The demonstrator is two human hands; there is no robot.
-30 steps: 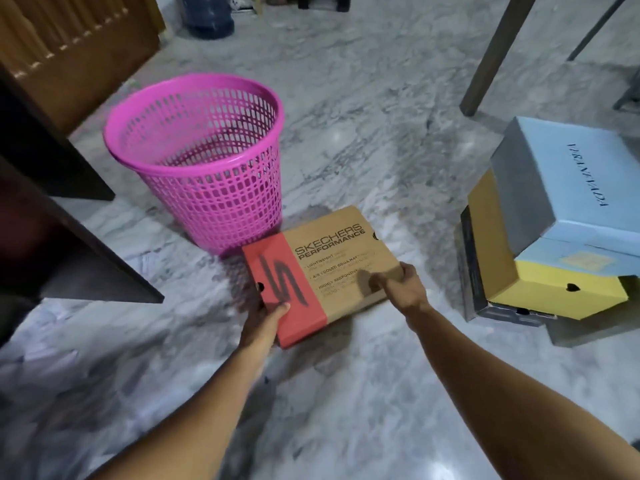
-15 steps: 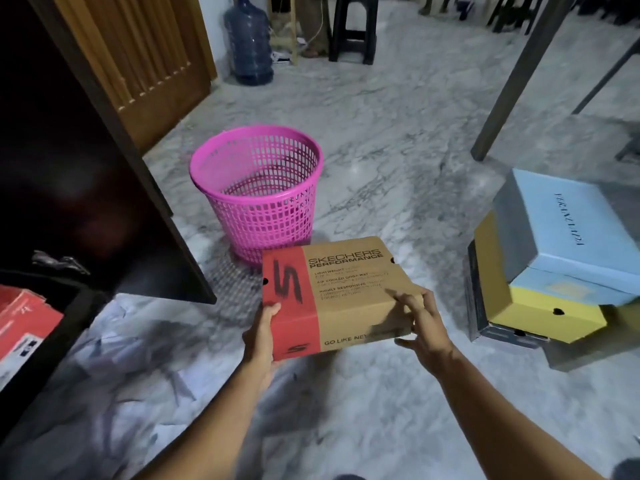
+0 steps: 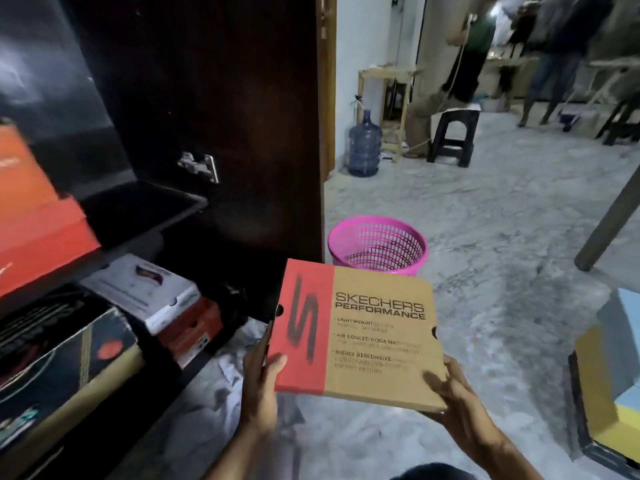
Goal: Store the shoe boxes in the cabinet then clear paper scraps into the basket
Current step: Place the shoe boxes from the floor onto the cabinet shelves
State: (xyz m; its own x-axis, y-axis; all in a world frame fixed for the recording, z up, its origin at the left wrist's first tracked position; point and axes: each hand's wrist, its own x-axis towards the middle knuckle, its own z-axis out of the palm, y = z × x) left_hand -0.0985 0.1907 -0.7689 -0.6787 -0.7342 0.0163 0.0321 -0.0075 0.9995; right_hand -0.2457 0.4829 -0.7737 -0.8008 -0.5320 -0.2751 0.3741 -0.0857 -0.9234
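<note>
The brown and red shoe box (image 3: 360, 336) is held off the floor, lid up and tilted toward the camera, in front of the open cabinet (image 3: 194, 98) and just before the pink basket (image 3: 378, 244). Its lid reads "SKECHERS PERFORMANCE" beside a large dark "S" on the red band.

The left hand (image 3: 260, 382) grips the box at its red end, thumb lying on the lid and the fingers curled beneath. The right hand (image 3: 450, 398) grips the near right corner, thumb on the lid, fingers wrapped under the edge. Both hands are clamped on the box.

The pink basket stands upright on the grey marble floor (image 3: 502, 237), near the edge of the dark cabinet door. Crumpled white paper scraps (image 3: 239, 362) lie on the floor at the foot of the cabinet, below the left hand.

Inside the cabinet, an orange box (image 3: 38, 237) sits on the upper shelf. On the shelf below, a white box (image 3: 145, 292) rests on a red box (image 3: 188, 332), with a dark box (image 3: 65, 368) at an angle to their left.

At the right edge, a pale blue box (image 3: 620, 327) sits on a yellow box (image 3: 602, 396), both partly cut off by the frame. A blue water jug (image 3: 364, 144) and a dark stool (image 3: 452, 133) stand well behind. The far background is blurred.
</note>
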